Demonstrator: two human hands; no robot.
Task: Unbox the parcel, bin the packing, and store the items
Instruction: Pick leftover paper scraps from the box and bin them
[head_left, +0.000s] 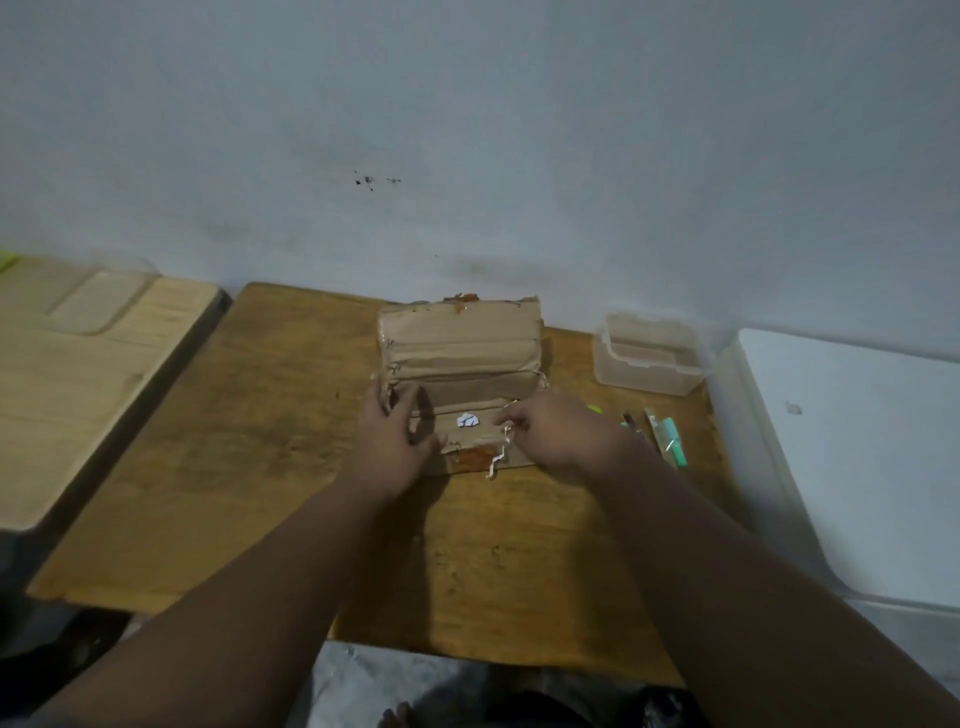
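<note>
A brown cardboard parcel (460, 343) lies open on the wooden table (249, 467), its far flap standing up against the wall and its near flap (475, 434) folded down toward me. My left hand (392, 441) presses on the left end of the near flap, fingers at the box's corner. My right hand (550, 431) pinches a thin white strip of torn paper or tape (496, 462) that dangles off the flap. A small white scrap (467, 420) sticks to the flap between my hands. What is inside the parcel is hidden.
A clear plastic container (649, 358) stands at the table's back right. Green and white pens or small items (667, 431) lie right of my right wrist. A paler wooden board (78, 374) sits left, a white surface (857, 457) right. The wall is close behind.
</note>
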